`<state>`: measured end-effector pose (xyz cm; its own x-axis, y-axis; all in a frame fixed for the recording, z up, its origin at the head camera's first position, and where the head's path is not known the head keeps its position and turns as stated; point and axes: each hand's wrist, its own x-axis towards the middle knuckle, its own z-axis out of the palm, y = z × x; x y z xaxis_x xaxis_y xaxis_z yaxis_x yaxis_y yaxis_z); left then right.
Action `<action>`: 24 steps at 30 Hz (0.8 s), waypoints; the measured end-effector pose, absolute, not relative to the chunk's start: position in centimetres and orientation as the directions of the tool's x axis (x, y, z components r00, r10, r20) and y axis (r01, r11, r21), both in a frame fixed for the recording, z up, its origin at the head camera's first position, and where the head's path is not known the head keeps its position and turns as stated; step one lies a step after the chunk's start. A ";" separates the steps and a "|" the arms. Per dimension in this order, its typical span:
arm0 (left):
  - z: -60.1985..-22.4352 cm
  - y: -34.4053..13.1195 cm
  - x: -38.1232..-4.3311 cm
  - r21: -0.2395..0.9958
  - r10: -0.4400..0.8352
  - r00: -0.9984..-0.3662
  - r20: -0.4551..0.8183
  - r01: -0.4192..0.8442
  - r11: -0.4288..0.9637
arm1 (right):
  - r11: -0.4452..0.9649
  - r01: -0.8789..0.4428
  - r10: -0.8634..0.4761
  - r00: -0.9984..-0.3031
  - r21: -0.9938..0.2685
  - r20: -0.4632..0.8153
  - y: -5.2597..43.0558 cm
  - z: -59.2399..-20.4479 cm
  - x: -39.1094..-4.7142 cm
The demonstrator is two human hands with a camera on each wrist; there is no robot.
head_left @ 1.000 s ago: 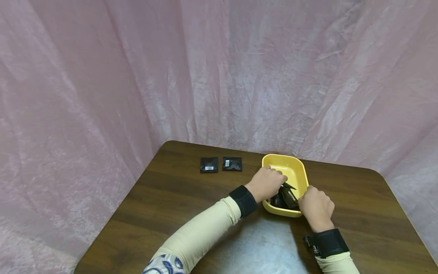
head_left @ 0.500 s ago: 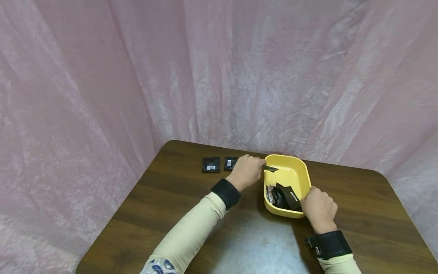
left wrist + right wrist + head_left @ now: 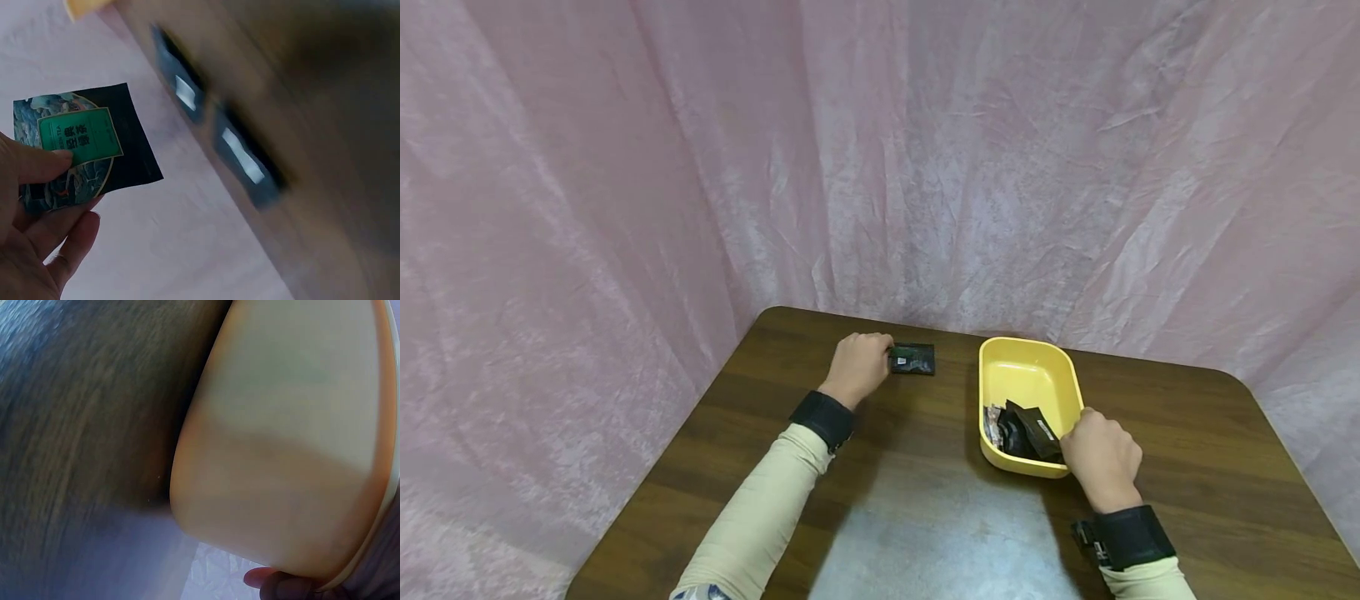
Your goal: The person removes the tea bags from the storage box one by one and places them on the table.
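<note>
My left hand (image 3: 859, 367) is over the back left of the table. Between thumb and fingers it pinches a tea bag sachet (image 3: 78, 147), dark with a green label, plainly seen in the left wrist view. Two more dark sachets lie on the tabletop, a nearer one (image 3: 247, 156) and a farther one (image 3: 178, 75), blurred, each with a white label. In the head view one flat sachet (image 3: 917, 360) shows beside the hand, which covers the other. My right hand (image 3: 1102, 458) grips the near right rim of a yellow plastic bin (image 3: 281, 437).
Inside the bin, at its near end, several dark sachets (image 3: 1028, 433) and a lighter patterned packet (image 3: 992, 425) are heaped. The wooden table (image 3: 1187, 442) backs onto a pink curtain (image 3: 1000, 167).
From inside the bin, my left hand has lifted out a sachet and travelled left over the two lying on the table. My right hand keeps its hold on the bin.
</note>
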<state>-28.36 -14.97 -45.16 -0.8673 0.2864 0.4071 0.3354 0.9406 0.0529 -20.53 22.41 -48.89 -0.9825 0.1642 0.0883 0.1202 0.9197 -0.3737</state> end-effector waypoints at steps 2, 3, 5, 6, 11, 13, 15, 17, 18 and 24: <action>-45.5 -16.7 -28.4 0.060 0.255 -0.882 0.395 0.301 0.952 | 0.920 0.120 0.163 -0.983 -0.372 0.088 22.4 -48.9 -20.5; -45.6 -17.5 -28.3 0.065 0.239 -0.892 0.384 0.284 0.957 | 0.920 0.120 0.163 -0.983 -0.372 0.086 22.4 -48.9 -20.5; -46.0 -19.0 -28.3 0.075 0.206 -0.906 0.369 0.250 0.965 | 0.921 0.121 0.163 -0.983 -0.371 0.084 22.4 -48.9 -20.6; -46.2 -19.7 -28.4 0.078 0.195 -0.910 0.366 0.238 0.968 | 0.921 0.122 0.163 -0.983 -0.371 0.083 22.4 -48.9 -20.6; -47.4 -22.6 -28.5 0.032 0.172 -0.909 0.381 0.199 0.980 | 0.919 0.132 0.172 -0.982 -0.372 0.077 22.4 -48.8 -20.6; -47.7 -23.6 -28.6 0.004 0.165 -0.903 0.396 0.181 0.983 | 0.918 0.134 0.172 -0.982 -0.374 0.071 22.4 -48.9 -20.6; -47.9 -24.4 -28.6 -0.010 0.151 -0.903 0.403 0.161 0.987 | 0.917 0.130 0.170 -0.983 -0.376 0.073 22.4 -48.9 -20.7; -48.0 -25.2 -28.6 -0.013 0.137 -0.907 0.398 0.144 0.990 | 0.918 0.124 0.168 -0.982 -0.377 0.086 22.4 -48.9 -20.7; -48.0 -25.5 -28.6 -0.011 0.131 -0.911 0.391 0.137 0.990 | 0.918 0.122 0.169 -0.981 -0.378 0.094 22.5 -48.9 -20.7; -48.0 -26.5 -28.7 0.029 0.094 -0.946 0.311 0.108 0.994 | 0.915 0.130 0.181 -0.978 -0.383 0.099 22.7 -49.0 -20.7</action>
